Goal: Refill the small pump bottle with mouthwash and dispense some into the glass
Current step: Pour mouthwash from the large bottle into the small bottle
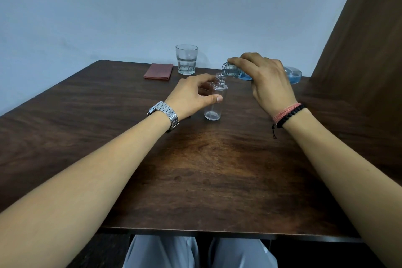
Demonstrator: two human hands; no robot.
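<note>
A small clear bottle [214, 104] stands upright on the table's middle with its neck uncapped; it looks empty. My left hand [191, 95] wraps around its left side, thumb in front. My right hand [267, 80] grips a larger bottle of blue mouthwash [293, 75], tilted almost flat. That bottle's open mouth sits right over the small bottle's neck, and the blue liquid lies toward its base. A clear faceted glass [186, 59] stands behind, at the table's far edge. No pump top is in view.
A folded reddish cloth [158, 71] lies left of the glass. The dark wooden table [195, 169] ends at a pale wall behind and a brown panel [365, 50] on the right. My knees show below the near edge.
</note>
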